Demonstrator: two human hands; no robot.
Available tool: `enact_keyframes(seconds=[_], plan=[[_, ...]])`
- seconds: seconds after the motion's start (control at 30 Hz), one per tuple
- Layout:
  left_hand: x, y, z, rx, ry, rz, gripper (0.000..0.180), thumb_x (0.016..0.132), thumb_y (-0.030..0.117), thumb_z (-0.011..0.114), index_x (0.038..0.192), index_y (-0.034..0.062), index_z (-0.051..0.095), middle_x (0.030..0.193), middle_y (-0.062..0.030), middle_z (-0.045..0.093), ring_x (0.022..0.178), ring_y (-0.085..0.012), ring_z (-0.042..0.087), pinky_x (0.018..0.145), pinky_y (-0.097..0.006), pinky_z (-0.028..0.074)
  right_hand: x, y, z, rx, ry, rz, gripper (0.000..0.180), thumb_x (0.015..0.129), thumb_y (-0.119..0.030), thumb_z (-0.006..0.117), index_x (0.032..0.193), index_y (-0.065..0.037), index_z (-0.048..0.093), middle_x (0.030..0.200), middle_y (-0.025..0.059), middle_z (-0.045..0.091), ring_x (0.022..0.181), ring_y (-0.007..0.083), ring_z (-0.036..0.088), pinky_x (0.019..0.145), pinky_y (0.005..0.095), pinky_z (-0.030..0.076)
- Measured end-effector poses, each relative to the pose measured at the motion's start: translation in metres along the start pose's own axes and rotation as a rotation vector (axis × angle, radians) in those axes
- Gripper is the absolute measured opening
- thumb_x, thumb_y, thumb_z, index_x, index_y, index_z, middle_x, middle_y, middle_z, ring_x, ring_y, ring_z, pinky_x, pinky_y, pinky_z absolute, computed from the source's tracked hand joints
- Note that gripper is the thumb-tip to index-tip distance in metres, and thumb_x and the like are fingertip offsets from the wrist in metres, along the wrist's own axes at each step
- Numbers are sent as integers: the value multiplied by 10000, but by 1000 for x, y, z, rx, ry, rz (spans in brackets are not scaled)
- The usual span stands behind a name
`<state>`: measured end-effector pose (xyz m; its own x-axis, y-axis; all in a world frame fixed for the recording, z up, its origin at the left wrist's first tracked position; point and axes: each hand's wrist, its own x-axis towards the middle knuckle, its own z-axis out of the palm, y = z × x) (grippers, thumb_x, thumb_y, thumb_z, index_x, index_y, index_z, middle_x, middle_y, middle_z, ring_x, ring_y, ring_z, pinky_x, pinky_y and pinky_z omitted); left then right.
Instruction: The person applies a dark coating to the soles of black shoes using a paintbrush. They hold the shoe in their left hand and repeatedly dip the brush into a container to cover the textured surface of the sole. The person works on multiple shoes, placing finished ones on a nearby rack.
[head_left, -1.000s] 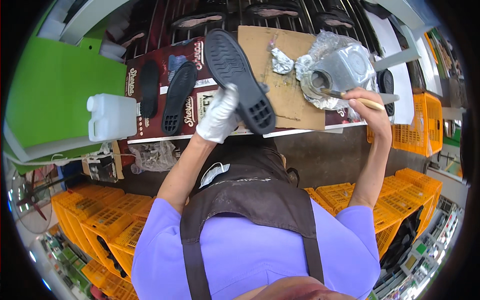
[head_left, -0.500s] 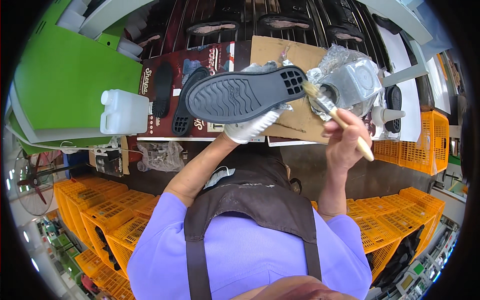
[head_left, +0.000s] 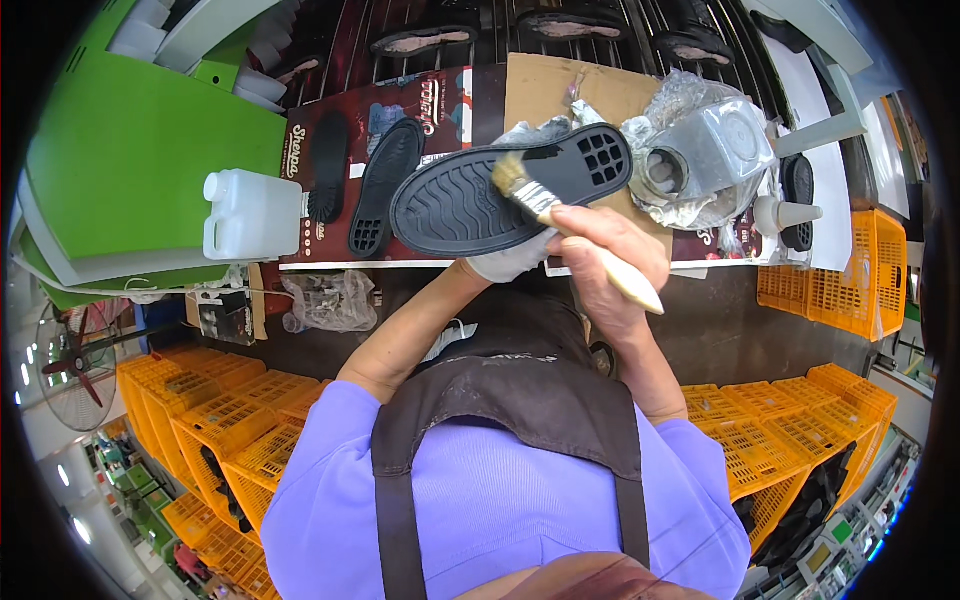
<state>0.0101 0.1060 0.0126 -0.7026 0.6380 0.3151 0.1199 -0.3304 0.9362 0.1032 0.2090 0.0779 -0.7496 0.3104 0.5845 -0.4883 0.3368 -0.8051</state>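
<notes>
My left hand (head_left: pixel 508 262), in a white glove, supports a black shoe sole (head_left: pixel 440 205) from below; most of its fingers are hidden under it. The sole lies tread side up, wavy grooves to the left and a grid of square holes to the right. In my bare right hand (head_left: pixel 615 250) is a paintbrush (head_left: pixel 536 198) with a pale handle, its bristles touching the sole's middle. A darker, wet-looking patch shows between the brush and the grid. Right of the sole, a clear plastic jug (head_left: pixel 720 145) lies tilted, its wide opening toward me.
Two more black soles (head_left: pixel 388 185) (head_left: pixel 328 165) lie on a dark red box board, beside a white jug (head_left: pixel 255 215). Cardboard (head_left: pixel 540 85) sits behind the sole. A nozzle bottle (head_left: pixel 785 214) is at the right. Shoes (head_left: pixel 425 40) stand on a rack behind; orange crates (head_left: pixel 830 275) stand around.
My right hand has brought the brush left from beside the jug's opening onto the sole. The sole has shifted slightly right, and a dark wet-looking patch now shows on it.
</notes>
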Motion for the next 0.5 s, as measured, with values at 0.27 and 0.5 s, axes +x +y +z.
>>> enact_keyframes(seconds=[0.27, 0.5], plan=[[-5, 12, 4, 129, 14, 25, 665, 757, 200, 697, 1300, 56, 341, 1265, -93, 459, 1187, -215, 423, 1059, -380, 220, 2, 6, -13, 74, 8, 201, 159, 760, -48, 670, 890, 43, 654, 826, 127, 665, 659, 166, 631, 596, 245, 494], [-4, 21, 3, 516, 24, 86, 483, 791, 175, 652, 1230, 68, 483, 1241, -101, 498, 1152, -235, 459, 1037, -395, 242, 0, 13, -34, 56, 156, 291, 171, 826, -79, 623, 935, 51, 642, 816, 117, 663, 635, 123, 620, 578, 204, 475]])
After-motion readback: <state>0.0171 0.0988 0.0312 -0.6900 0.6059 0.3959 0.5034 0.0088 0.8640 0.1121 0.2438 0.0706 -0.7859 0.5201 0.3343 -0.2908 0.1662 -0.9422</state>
